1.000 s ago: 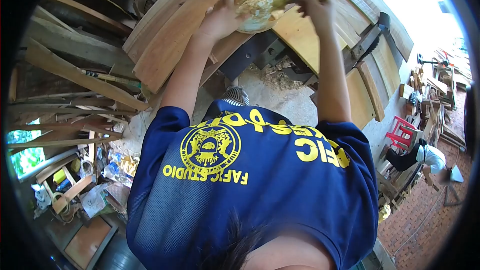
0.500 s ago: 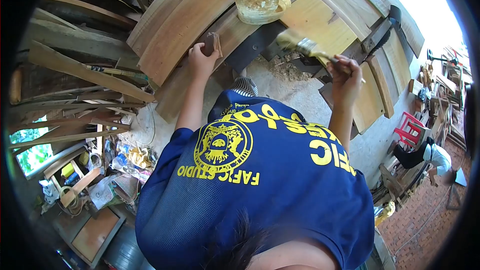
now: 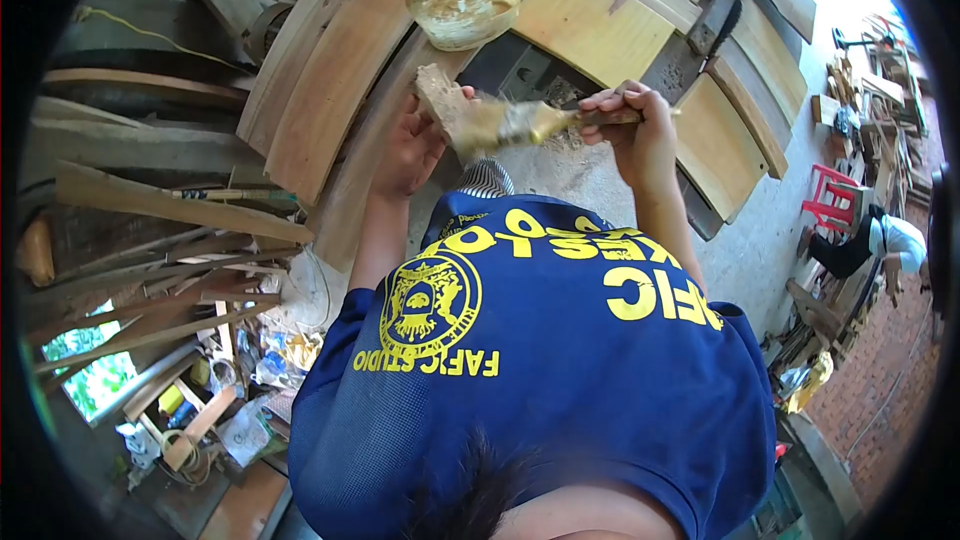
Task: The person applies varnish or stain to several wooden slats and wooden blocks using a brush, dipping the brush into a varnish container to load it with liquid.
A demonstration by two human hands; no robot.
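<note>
A small wooden block (image 3: 441, 103) is held in my left hand (image 3: 408, 152), its pale, rough face turned toward the brush. My right hand (image 3: 636, 128) is closed round the handle of a wide paintbrush (image 3: 528, 124), whose bristles lie against or just in front of the block; motion blur hides the exact contact. Beyond them, on the boards, stands a cut-open plastic container (image 3: 455, 2) smeared with pale residue. A yellowish wooden panel (image 3: 594, 24) lies right of the container.
Curved planks (image 3: 345, 65) lie at the upper left. A dark saw-like tool (image 3: 722, 10) rests at the upper right. Scrap wood is piled on the left. Far right, a person (image 3: 880, 240) bends near a red plastic stool (image 3: 832, 195).
The brush has moved left to the block, with my right hand following. My left hand has turned the block and raised it toward the bristles. The whole view has shifted slightly.
</note>
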